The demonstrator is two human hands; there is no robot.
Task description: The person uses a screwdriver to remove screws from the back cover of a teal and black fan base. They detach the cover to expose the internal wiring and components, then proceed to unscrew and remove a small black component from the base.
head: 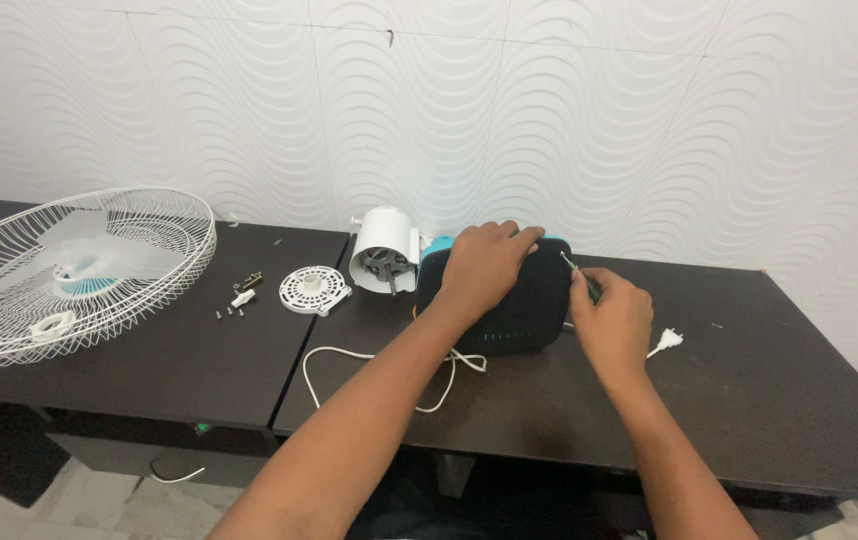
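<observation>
1. On the dark table [509,420], near its back edge by the white wavy wall, we had one fan base [529,305], dark with a teal rim, lying on its side beside the white motor housing [385,250].
2. Our left hand [484,268] lay spread and flat over the top of the base, pressing down on it rather than closing round anything.
3. Our right hand [614,318] was closed on one thin tool [571,265], seemingly a small screwdriver, its tip at the base's right upper edge.
4. We judged the base to be stiff plastic, fairly weighty and smooth-sided, so likely to slide on the tabletop unless held; the broad top face under the palm looked the soundest place to steady it.
5. The tool seemed light and rigid, best gripped near its handle.
6. Counting the rest: one white cord [369,362] looping from the base, one plug [665,342] to the right, and one round white vented disc [314,290].
7. Further left we counted one wire fan guard [164,235] with blades inside it, one small white fitting [243,297], and about three loose screws [230,313]; they were too small to count surely.
</observation>
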